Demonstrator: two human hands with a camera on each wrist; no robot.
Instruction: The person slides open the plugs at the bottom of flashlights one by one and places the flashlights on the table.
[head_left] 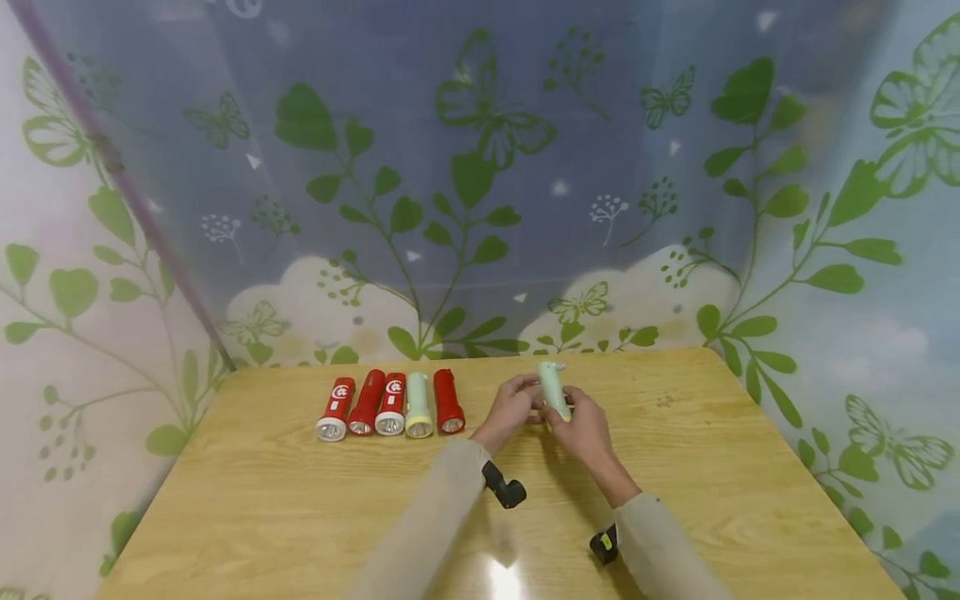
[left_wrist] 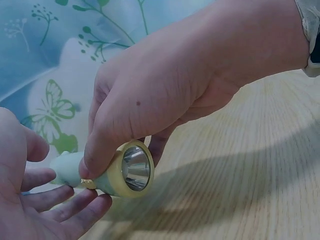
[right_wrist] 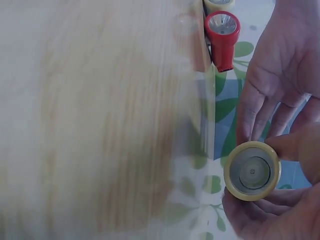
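Observation:
A pale green flashlight point(head_left: 551, 388) with a yellow rim is held above the table, its lens end toward me. My right hand point(head_left: 588, 429) grips it, thumb on one side and fingers on the other. Beside it, my left hand point(head_left: 512, 407) has fairly straight fingers at the flashlight's side; the left wrist view shows these fingertips point(left_wrist: 95, 207) at or very near the body. Silvery reflector and yellow rim point(right_wrist: 252, 171) face the right wrist camera. Part of the body is hidden by the fingers.
Left of my hands, several flashlights lie in a row on the wooden table point(head_left: 262, 500): a red one point(head_left: 449, 402), a pale green one point(head_left: 418, 400), and red ones with white heads point(head_left: 335, 408) among them. Patterned cloth point(head_left: 487, 208) hangs behind and at both sides.

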